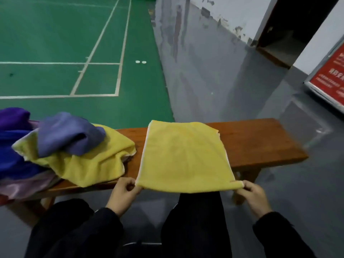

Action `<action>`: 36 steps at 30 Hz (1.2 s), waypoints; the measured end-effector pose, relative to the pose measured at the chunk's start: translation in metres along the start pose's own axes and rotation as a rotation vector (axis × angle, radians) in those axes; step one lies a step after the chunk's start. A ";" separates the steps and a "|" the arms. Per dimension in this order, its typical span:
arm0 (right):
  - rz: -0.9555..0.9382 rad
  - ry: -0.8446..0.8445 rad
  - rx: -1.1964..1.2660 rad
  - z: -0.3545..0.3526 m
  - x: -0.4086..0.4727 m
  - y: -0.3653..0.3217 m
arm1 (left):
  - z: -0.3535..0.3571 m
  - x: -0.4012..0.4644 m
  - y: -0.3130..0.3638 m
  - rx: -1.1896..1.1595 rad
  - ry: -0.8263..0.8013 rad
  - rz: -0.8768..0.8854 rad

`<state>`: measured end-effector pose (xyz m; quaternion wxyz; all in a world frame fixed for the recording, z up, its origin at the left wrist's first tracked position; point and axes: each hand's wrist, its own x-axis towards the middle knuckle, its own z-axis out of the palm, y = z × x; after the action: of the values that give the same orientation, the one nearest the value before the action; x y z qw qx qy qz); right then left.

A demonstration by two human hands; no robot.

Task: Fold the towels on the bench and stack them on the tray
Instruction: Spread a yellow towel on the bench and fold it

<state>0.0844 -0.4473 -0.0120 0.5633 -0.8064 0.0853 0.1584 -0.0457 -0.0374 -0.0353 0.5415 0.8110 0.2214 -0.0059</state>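
On bench (260, 138): yellow towel (184, 157) flat; left hand (123, 193), right hand (254, 195) fingers pinching its near corners.

- Red sign board (331, 75), at 3 o'clock against the wall: white characters printed on it, too blurred to read.
- No other text, numbers or brands legible.

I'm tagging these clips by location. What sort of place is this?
Probably an indoor sports hall, beside a badminton court: green court floor with white lines, a wooden bench at its edge.
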 end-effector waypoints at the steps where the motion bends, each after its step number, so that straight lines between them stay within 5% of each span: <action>1: 0.024 0.017 -0.006 0.002 0.001 0.008 | 0.002 -0.001 -0.003 0.021 0.009 0.002; 7: 0.018 0.050 -0.189 0.010 0.006 0.020 | 0.010 0.004 -0.018 0.291 -0.156 -0.048; 14: -0.037 0.026 -0.232 0.009 0.004 -0.001 | 0.019 0.004 -0.008 -0.291 -0.191 -0.113; 17: -0.046 0.302 -0.345 0.008 0.021 -0.033 | 0.017 0.008 -0.015 -0.167 -0.257 -0.137; 24: -0.176 0.216 -0.488 0.048 0.140 -0.105 | 0.015 0.021 -0.036 0.048 -0.215 -0.194; 29: -0.073 0.282 -0.619 0.062 0.192 -0.110 | 0.015 0.026 -0.033 0.129 -0.192 -0.166; 36: -0.212 0.334 -0.696 0.055 0.231 -0.108 | 0.011 0.019 -0.025 0.185 -0.198 -0.220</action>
<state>0.3262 -0.3487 -0.0158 0.2482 -0.9680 0.0332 -0.0147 -0.0348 -0.0320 -0.0661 0.4797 0.8239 0.2527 -0.1653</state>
